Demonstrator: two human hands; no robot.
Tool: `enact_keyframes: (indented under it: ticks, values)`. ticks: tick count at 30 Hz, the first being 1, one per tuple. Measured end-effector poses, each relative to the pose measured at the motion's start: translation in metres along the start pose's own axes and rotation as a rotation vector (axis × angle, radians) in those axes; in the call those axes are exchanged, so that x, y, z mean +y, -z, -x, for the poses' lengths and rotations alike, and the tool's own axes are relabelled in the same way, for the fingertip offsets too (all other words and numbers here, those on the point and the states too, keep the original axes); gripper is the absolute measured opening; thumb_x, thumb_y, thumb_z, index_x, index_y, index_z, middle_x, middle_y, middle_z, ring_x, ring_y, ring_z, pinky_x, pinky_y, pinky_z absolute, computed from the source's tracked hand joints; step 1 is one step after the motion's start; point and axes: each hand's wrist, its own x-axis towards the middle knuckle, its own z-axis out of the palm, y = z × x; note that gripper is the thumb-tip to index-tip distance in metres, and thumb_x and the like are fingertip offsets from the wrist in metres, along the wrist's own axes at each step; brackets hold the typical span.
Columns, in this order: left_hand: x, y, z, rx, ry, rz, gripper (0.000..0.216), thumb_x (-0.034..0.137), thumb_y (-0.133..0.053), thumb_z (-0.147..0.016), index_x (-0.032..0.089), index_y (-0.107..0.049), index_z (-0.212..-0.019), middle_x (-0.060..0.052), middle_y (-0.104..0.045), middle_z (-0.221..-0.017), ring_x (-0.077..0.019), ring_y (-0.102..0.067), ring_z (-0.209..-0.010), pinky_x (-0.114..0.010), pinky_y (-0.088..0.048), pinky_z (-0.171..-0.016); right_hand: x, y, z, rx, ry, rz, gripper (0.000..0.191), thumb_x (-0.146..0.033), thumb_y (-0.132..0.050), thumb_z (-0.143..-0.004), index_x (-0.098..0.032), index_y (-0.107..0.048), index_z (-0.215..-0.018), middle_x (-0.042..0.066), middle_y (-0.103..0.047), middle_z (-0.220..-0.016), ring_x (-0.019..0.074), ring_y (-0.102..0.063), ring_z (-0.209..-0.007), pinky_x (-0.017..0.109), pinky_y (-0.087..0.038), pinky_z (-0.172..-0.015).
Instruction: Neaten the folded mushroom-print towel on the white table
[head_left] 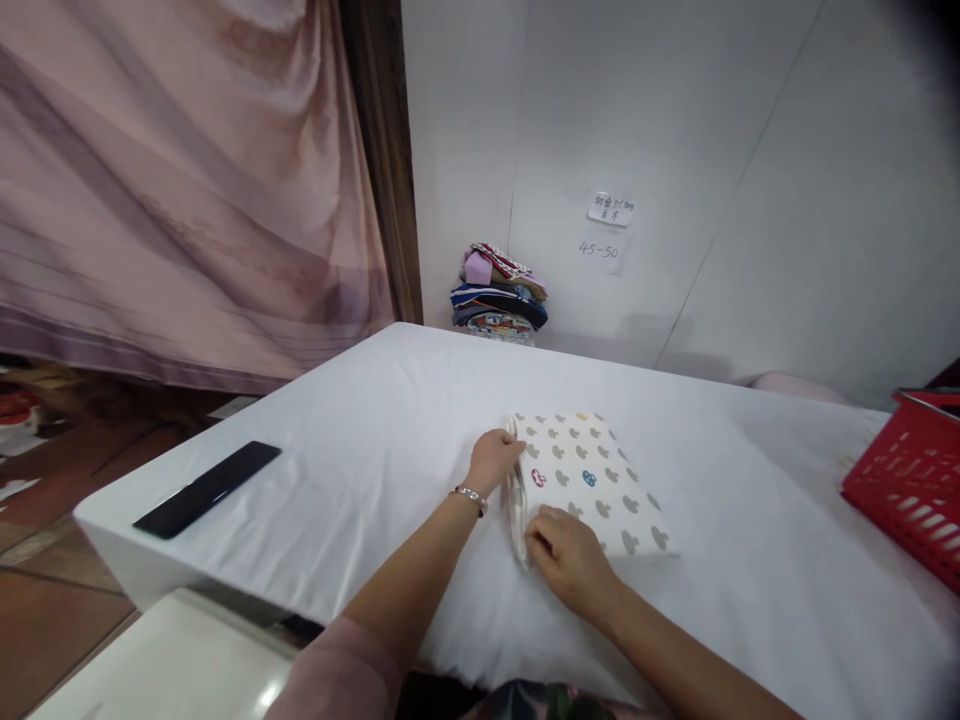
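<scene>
Your folded cloth [592, 480] is cream with rows of grey mouse-head shapes and a few in red, blue and yellow. It lies flat near the middle of the white surface [360, 420], its layered edge turned to your left.

Your left hand [495, 460] sits at the far end of that edge and your right hand [570, 555] at the near end. Both sets of fingers [514, 448] are bent onto the cloth; you cannot tell whether they pinch the layers or only press them.

There is one cloth, one bracelet [471, 496] on your left wrist, one flat black object [208, 488] well to the left, one red basket [907, 480] at the right edge, one stack of folded clothes [499, 292] against the wall, and two paper notes [609, 208] above it. Nothing lies between your hands and the cloth.
</scene>
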Motion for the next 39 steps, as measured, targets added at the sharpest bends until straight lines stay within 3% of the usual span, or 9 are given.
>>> enact_keyframes:
  ticks: [6,13,20,24,30,39]
  values:
    - [-0.008,-0.001,0.006,-0.056,0.077,-0.006,0.02,0.035,-0.059,-0.072,0.017,-0.059,-0.064,-0.001,-0.062,-0.063,-0.0121,-0.054,-0.058,-0.022,-0.034,-0.052,0.002,0.005,0.0,0.057,-0.024,-0.166,0.016,-0.013,-0.044,-0.08,-0.02,-0.052,-0.069,-0.002,-0.053,-0.069,0.012,-0.05,-0.065,0.024,-0.036,-0.061]
    - [0.0,-0.004,0.008,-0.05,0.049,-0.125,0.038,0.055,-0.056,-0.07,0.017,-0.061,-0.07,-0.005,-0.064,-0.071,-0.0164,-0.057,-0.067,-0.024,-0.034,-0.057,0.033,0.028,0.002,0.214,-0.033,-0.17,0.017,-0.024,-0.041,-0.086,-0.021,-0.058,-0.082,0.003,-0.06,-0.079,0.0167,-0.055,-0.075,0.029,-0.044,-0.069]
    - [0.01,0.003,0.011,-0.074,0.001,-0.015,0.028,0.039,-0.061,-0.067,0.018,-0.046,-0.054,0.002,-0.049,-0.056,-0.0114,-0.047,-0.055,-0.023,-0.029,-0.051,0.068,0.044,0.02,0.333,-0.115,-0.056,0.021,-0.032,-0.043,-0.086,-0.021,-0.06,-0.09,0.006,-0.064,-0.093,0.0213,-0.058,-0.088,0.036,-0.047,-0.079]
    - [0.005,0.009,0.014,-0.056,0.075,0.179,0.028,0.036,-0.061,-0.066,0.019,-0.041,-0.055,0.005,-0.04,-0.053,-0.0088,-0.038,-0.051,-0.022,-0.026,-0.048,0.088,0.052,0.03,0.395,-0.185,0.016,0.023,-0.034,-0.044,-0.085,-0.021,-0.061,-0.094,0.007,-0.064,-0.1,0.0221,-0.058,-0.096,0.037,-0.046,-0.084]
    - [-0.004,0.003,0.027,-0.14,0.171,0.25,0.041,0.049,-0.063,-0.064,0.019,-0.037,-0.053,0.005,-0.035,-0.049,-0.0085,-0.032,-0.047,-0.024,-0.023,-0.047,0.112,0.049,0.038,0.296,-0.346,0.098,0.035,-0.041,-0.043,-0.083,-0.019,-0.06,-0.106,0.009,-0.06,-0.115,0.0246,-0.053,-0.106,0.039,-0.045,-0.087]
    - [0.002,0.009,0.06,-0.212,0.065,0.136,0.051,0.064,-0.06,-0.061,0.019,-0.039,-0.052,0.004,-0.038,-0.052,-0.0094,-0.034,-0.051,-0.025,-0.023,-0.048,0.115,0.045,0.039,0.251,-0.321,0.104,0.034,-0.041,-0.043,-0.084,-0.021,-0.064,-0.102,0.009,-0.059,-0.116,0.0248,-0.053,-0.107,0.039,-0.046,-0.084]
